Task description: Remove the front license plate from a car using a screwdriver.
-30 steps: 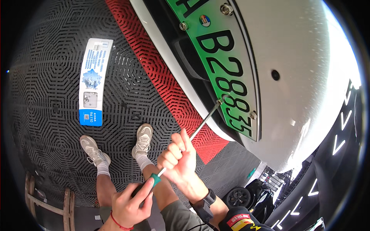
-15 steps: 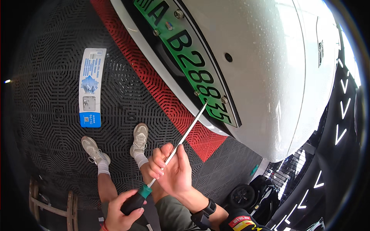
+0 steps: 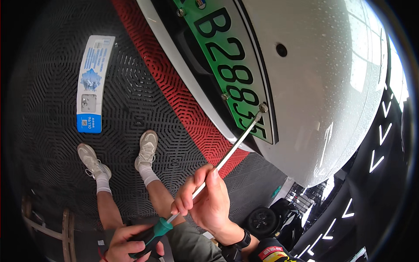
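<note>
My left hand point(image 3: 123, 245) is wrapped round the black and green handle of a long screwdriver point(image 3: 232, 147). Further up, my right hand point(image 3: 209, 200) has its palm turned up and pinches the bare steel shaft between thumb and fingers. The blade's tip meets a screw point(image 3: 262, 107) near the right edge of a green licence plate point(image 3: 224, 49), and appears to touch it. A second screw point(image 3: 224, 96) sits at the plate's lower edge, and another point(image 3: 180, 12) is farther up to the left. The plate is mounted on the back of a white car point(image 3: 318, 109).
A printed cardboard sleeve point(image 3: 92, 72) lies on the black grid floor point(image 3: 52, 109) at left, beyond my shoes point(image 3: 147, 148). A red floor strip point(image 3: 174, 89) runs beneath the bumper. At the lower right is a black wheel point(image 3: 262, 221); a wooden frame point(image 3: 66, 236) stands lower left.
The screwdriver's tip has moved right and slightly up, from over the plate's digits onto the screw. Both hands moved with it, and the plate appears larger in view.
</note>
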The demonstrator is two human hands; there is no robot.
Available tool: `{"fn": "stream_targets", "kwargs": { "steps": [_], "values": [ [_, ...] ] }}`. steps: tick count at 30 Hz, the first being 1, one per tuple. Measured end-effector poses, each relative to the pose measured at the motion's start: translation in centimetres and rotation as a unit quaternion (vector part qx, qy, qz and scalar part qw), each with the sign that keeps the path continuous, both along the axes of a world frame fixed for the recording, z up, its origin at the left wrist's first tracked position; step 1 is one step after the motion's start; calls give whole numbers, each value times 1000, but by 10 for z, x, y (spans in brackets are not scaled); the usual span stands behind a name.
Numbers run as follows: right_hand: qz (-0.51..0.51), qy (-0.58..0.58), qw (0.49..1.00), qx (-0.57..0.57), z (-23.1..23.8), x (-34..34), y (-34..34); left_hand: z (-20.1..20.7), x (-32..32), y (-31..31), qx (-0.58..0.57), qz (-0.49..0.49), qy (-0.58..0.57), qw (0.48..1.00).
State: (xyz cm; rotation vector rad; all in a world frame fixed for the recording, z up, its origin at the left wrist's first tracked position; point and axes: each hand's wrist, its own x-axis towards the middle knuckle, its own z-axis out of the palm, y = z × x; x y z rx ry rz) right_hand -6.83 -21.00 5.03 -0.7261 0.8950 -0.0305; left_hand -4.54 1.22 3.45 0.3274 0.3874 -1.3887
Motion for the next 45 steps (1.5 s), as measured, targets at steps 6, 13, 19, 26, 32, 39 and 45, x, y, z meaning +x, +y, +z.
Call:
{"fn": "stream_targets", "kwargs": {
  "steps": [6,13,19,26,32,39,45],
  "values": [
    [9,3,1000,-8,-2,3,-3,-4,-2,-3,2,20,-10,1000],
    [19,7,1000,-24,0,3,-2,-1,2,-4,11,1,-3,1000],
    [13,11,1000,-23,-1,6,-2,-1,9,-5,21,-13,-19,1000],
    [-74,67,994,38,9,28,13,11,35,-7,183,-116,-576,788],
    [-152,-48,963,219,6,34,6,41,36,-12,292,-82,-644,702],
    [-202,-101,945,237,15,41,11,65,37,-21,314,-6,-575,755],
    [-216,-101,924,299,17,40,13,69,41,-23,295,-2,-646,704]
  ]
}}
